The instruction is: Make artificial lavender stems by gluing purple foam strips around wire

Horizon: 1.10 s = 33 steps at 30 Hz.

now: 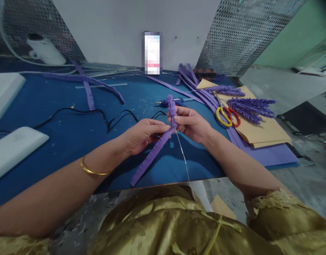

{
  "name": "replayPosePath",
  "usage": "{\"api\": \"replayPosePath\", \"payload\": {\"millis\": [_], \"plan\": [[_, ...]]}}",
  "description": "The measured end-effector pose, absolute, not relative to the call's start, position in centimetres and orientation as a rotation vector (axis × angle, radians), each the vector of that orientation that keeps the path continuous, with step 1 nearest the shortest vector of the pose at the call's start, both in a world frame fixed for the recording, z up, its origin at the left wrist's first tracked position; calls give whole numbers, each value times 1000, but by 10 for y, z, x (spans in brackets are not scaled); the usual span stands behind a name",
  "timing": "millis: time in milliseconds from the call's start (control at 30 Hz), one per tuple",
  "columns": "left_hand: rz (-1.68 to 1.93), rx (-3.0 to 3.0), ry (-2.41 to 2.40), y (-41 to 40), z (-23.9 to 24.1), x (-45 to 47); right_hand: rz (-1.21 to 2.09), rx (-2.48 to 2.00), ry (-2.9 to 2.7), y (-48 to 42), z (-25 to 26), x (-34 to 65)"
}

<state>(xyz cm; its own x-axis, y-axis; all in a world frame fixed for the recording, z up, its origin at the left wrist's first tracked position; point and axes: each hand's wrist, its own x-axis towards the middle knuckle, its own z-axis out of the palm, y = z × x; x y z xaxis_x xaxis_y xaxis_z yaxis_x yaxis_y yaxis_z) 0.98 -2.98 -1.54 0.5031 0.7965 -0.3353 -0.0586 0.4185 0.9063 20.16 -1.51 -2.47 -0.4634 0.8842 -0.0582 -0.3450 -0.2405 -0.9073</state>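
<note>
Between my two hands stands a purple lavender flower (170,102), made of a fringed strip wound round a thin wire (183,156) that hangs down past the table edge. My left hand (145,135) pinches the loose purple strip (152,156) close to where it meets the flower; the strip's free end slants down to the left. My right hand (192,123) grips the lower part of the flower between thumb and fingers. Just behind it on the table lies a blue glue gun (178,102), partly hidden by the flower and my hand.
Scissors (228,116) with yellow and red handles lie at the right, beside finished lavender stems (251,106) on brown paper (269,132). Purple strips (85,88) lie at the back left. A black cable (96,110) crosses the table. White foam blocks (19,145) sit left. A phone (152,53) stands behind.
</note>
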Motion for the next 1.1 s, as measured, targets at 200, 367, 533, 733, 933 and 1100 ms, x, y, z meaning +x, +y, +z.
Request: {"api": "replayPosePath", "payload": {"millis": [200,367,533,733,933,1100], "plan": [[658,1065,934,-32,-15,12,1873,-750,-1167,-16,-24,202],[622,1090,984,-35,-13,13,1895,-748,-1288,-19,-20,203],[633,1053,994,-38,-11,15,1839,-736,-1344,-20,-18,203],[681,1007,1006,-38,-14,17,1794,-762,-1372,-21,-21,200],[716,973,978,-39,-17,18,1720,-768,-1376,-24,-21,195],[715,1020,980,-38,-14,18,1672,-829,-1388,-23,-20,195]]}}
